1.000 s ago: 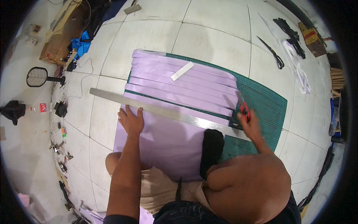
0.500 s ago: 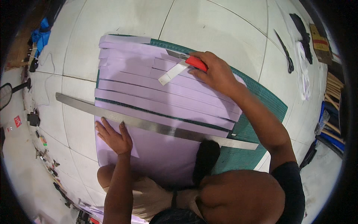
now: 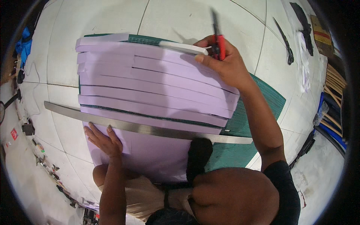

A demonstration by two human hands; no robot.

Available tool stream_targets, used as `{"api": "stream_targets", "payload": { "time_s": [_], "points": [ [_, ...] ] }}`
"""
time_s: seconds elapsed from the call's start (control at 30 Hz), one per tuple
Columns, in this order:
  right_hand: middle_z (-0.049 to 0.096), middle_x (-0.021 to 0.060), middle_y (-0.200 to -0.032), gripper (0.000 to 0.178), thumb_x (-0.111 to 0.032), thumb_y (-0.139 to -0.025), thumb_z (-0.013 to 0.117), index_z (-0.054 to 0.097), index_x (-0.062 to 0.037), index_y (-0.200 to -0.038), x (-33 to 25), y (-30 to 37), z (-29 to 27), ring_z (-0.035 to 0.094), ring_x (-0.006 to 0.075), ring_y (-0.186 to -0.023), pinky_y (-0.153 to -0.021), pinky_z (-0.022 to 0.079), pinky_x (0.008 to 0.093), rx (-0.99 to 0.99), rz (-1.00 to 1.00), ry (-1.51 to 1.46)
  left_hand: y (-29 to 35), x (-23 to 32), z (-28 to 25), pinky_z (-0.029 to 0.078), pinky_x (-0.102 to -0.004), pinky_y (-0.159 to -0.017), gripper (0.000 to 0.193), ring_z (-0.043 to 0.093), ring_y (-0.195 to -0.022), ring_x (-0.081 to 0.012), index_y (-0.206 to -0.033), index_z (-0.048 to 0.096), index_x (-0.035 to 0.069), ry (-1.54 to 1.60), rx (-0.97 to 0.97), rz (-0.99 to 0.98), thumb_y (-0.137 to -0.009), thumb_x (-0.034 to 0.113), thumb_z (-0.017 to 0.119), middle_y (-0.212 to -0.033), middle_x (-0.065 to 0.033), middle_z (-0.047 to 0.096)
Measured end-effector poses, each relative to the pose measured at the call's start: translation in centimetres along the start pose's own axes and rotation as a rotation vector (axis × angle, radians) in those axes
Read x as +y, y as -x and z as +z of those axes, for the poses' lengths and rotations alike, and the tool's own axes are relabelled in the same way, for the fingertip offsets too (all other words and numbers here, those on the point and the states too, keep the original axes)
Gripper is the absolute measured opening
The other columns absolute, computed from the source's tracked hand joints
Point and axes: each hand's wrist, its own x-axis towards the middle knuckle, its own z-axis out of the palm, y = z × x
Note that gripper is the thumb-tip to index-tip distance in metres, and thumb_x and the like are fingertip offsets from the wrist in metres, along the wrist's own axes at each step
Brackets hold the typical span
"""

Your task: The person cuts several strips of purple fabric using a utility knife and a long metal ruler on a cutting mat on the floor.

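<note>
My right hand (image 3: 227,62) is raised over the far right of the lilac sheet, closed round a red utility knife (image 3: 221,47) whose dark blade points up and away. A short flat white strip (image 3: 183,47) is pinched in the same fingers. My left hand (image 3: 106,140) lies flat with fingers spread on the uncut lilac sheet (image 3: 150,153), its fingertips at the near edge of a long steel ruler (image 3: 150,129). The ruler runs across the sheet. Beyond it lie several cut lilac strips (image 3: 157,84). My foot in a black sock (image 3: 199,153) rests against the ruler's right part.
Beneath everything is a green cutting mat (image 3: 258,105) on the white tiled floor (image 3: 187,18). Scissors with black handles (image 3: 287,48) lie on the tiles at far right. Wooden sticks (image 3: 333,88) are piled by the right edge. A blue cloth (image 3: 24,45) hangs at far left.
My right hand has lifted, turning the knife from pointing left to upright and swinging the white strip up off the lilac strips. My left hand still lies by the ruler. The view has shifted slightly.
</note>
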Motion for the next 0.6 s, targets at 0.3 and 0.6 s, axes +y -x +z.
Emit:
{"api": "stream_targets", "payload": {
  "time_s": [0.3,0.6],
  "points": [
    [0.064,0.0016,-0.08,0.04,-0.029,-0.088,0.076,0.064,-0.0015,-0.115,0.4,11.1,-3.2,0.056,0.009,-0.065,-0.057,0.046,0.0247,0.153,0.187,-0.163,0.0,-1.2,0.0,0.008,-0.0616,-0.118,0.074,0.016,-0.146,-0.0495,-0.154,0.027,0.004,0.071,0.037,0.028,-0.101,0.051,0.046,-0.158,-0.0317,0.018],
    [0.066,0.0064,-0.095,0.036,-0.026,-0.091,0.073,0.065,-0.0017,-0.116,7.0,19.8,-2.2,0.061,0.0164,-0.089,-0.082,0.05,0.0316,0.071,0.166,0.021,5.6,10.3,-4.2,0.032,-0.0535,-0.111,0.058,0.043,-0.13,-0.0418,-0.13,0.059,0.009,0.328,-0.249,0.584,-0.08,0.032,0.078,-0.137,-0.0244,0.048]
  ]
}}
